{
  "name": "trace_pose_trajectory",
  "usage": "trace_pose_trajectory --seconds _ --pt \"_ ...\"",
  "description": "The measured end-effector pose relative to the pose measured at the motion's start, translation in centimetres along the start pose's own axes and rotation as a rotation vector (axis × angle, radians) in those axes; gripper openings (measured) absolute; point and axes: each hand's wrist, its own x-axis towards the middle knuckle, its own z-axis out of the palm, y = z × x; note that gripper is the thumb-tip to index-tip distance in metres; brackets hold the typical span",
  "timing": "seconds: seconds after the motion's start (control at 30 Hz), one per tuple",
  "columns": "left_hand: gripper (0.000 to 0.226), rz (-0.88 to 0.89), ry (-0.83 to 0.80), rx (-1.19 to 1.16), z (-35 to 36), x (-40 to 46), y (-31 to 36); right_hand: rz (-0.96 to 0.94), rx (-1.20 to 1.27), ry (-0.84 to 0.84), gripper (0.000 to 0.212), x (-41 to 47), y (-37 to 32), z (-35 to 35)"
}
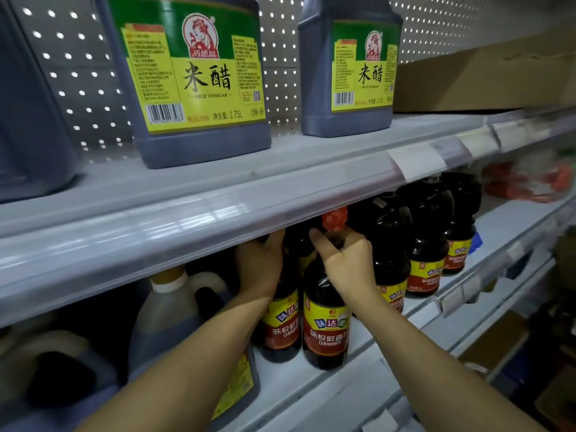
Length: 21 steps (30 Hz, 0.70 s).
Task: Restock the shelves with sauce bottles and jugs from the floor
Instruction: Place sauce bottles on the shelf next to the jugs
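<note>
Two dark soy sauce bottles stand side by side on the lower shelf (314,397). My right hand (346,263) grips the neck of the front bottle (325,332), just under its red cap (335,219). My left hand (260,263) holds the upper part of the bottle (280,328) beside it; its fingertips are hidden under the upper shelf's edge. Several more of the same bottles (427,244) stand in a row to the right. Two rice vinegar jugs (193,73) (349,67) sit on the upper shelf (218,213).
A jug with a pale handle (174,310) stands left of my left arm, with another jug (37,369) at the far left. A cardboard box (486,79) sits on the upper shelf at right. Red packets (526,182) lie beyond the bottle row.
</note>
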Motion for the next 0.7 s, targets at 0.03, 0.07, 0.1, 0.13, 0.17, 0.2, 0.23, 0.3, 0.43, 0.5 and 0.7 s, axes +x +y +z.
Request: trace_pose_trajectory --seconds 0.03,0.07,0.1,0.13,0.17,0.2,0.23,0.3,0.43,0.5,0.7 --pt "0.016 0.008 0.001 0.009 0.0 -0.3 0.1 -0.023 -0.008 -0.010 0.042 0.0 0.1 0.2" --pt "0.008 0.022 0.002 0.016 0.0 -0.5 0.2 -0.050 -0.020 -0.017 0.040 0.0 0.1 0.3" --pt "0.005 0.037 -0.003 0.033 -0.1 -0.8 0.3 -0.073 -0.035 -0.021 0.039 0.0 0.2 0.4" --pt "0.006 0.052 -0.010 0.048 -0.2 -1.0 0.3 -0.086 -0.042 -0.026 0.037 0.0 0.2 0.4" --pt "0.007 0.064 -0.021 0.067 -0.3 -1.2 0.3 -0.092 -0.040 -0.028 0.034 -0.1 0.3 0.4" --pt "0.010 0.069 -0.028 0.089 -0.4 -1.4 0.1 -0.099 -0.036 -0.032 0.030 -0.2 0.5 0.2" --pt "0.017 0.062 -0.023 0.122 -0.5 -1.6 -0.2 -0.111 -0.038 -0.046 0.026 -0.4 0.7 0.1" --pt "0.029 0.015 0.015 0.174 -0.5 -2.3 -1.0 -0.134 -0.036 -0.103 0.019 -0.8 1.1 -0.4" --pt "0.045 -0.084 0.101 0.119 -0.3 -5.1 -2.5 -0.099 0.066 -0.254 0.037 -2.4 3.4 -1.7" --pt "0.056 -0.130 0.104 0.144 -0.3 -7.0 -3.4 -0.058 0.115 -0.361 0.064 -3.4 5.2 -2.5" --pt "0.081 -0.257 0.030 0.195 -0.9 -10.9 -7.5 -0.103 -0.049 -0.543 0.110 -4.2 9.1 -3.1"
